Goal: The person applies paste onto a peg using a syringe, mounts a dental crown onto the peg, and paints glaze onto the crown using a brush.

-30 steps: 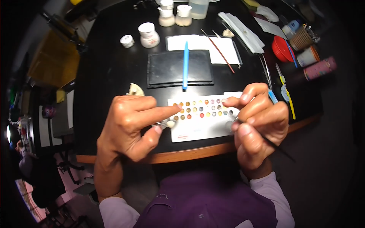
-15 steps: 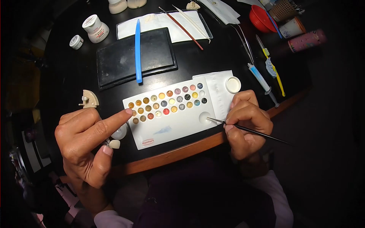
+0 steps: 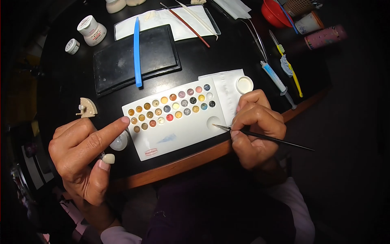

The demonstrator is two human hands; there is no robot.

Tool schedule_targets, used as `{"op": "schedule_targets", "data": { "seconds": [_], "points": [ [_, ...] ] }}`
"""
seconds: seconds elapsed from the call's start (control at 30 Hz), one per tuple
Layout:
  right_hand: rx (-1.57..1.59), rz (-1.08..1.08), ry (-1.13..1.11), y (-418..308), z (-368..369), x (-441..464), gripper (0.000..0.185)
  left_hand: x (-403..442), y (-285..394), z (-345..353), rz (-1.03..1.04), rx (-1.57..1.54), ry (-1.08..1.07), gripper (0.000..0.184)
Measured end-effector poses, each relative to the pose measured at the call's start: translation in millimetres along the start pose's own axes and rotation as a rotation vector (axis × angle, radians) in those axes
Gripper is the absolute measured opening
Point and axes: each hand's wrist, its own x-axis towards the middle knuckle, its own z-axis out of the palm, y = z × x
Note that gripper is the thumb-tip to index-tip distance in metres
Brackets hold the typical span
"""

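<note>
A small cream tooth-shaped piece (image 3: 108,158) is held between the thumb and other fingers of my left hand (image 3: 81,150). That hand's index finger points out to the left edge of a white palette (image 3: 187,136) with rows of coloured wells. My right hand (image 3: 260,128) grips a thin black brush (image 3: 268,138), its tip at the round hollow (image 3: 213,123) on the palette's right side. A clear round dish (image 3: 120,141) is partly hidden behind my left hand. Beyond my right hand stands a small white pot (image 3: 244,84).
Behind the palette, a blue stick (image 3: 137,53) lies across a black box (image 3: 113,61). White jars (image 3: 92,31) stand at the back left. Tweezers (image 3: 258,40), a syringe (image 3: 276,81), a yellow brush (image 3: 294,77) and a red bowl (image 3: 276,13) are at the right.
The view has tilted down and turned. The brush tip now shows at the palette's hollow, with my right hand farther from the colour wells. My left index finger stays by the palette's left edge.
</note>
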Motion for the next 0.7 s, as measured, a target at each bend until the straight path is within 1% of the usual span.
{"op": "schedule_targets", "data": {
  "seconds": [0.03,0.23,0.33,0.6,0.63,0.67,0.7],
  "points": [
    [0.001,-0.003,0.0,0.2,0.3,0.1,0.009,0.8,-0.2,1.5,0.017,0.013,0.023,0.059],
    [0.005,0.0,0.002,0.3,1.6,-0.6,0.009,0.3,1.5,3.4,-0.012,-0.001,0.039,0.061],
    [0.016,0.014,-0.01,-0.9,-0.5,0.5,0.009,-0.5,3.3,-0.6,-0.024,-0.028,-0.023,0.064],
    [0.02,0.034,-0.005,-2.9,-2.6,-0.3,0.009,3.0,-1.4,2.8,0.02,-0.05,0.022,0.061],
    [0.033,0.026,-0.002,-2.7,-2.7,0.1,0.01,4.0,-1.8,1.0,0.024,-0.053,0.02,0.06],
    [0.072,0.006,-0.017,-1.2,-5.0,0.2,0.011,6.6,-4.1,-1.0,0.079,-0.073,0.005,0.059],
    [0.129,0.036,0.011,-2.8,-4.8,0.9,0.014,6.8,-4.8,-2.5,0.088,-0.103,-0.011,0.059]
  ]
}}
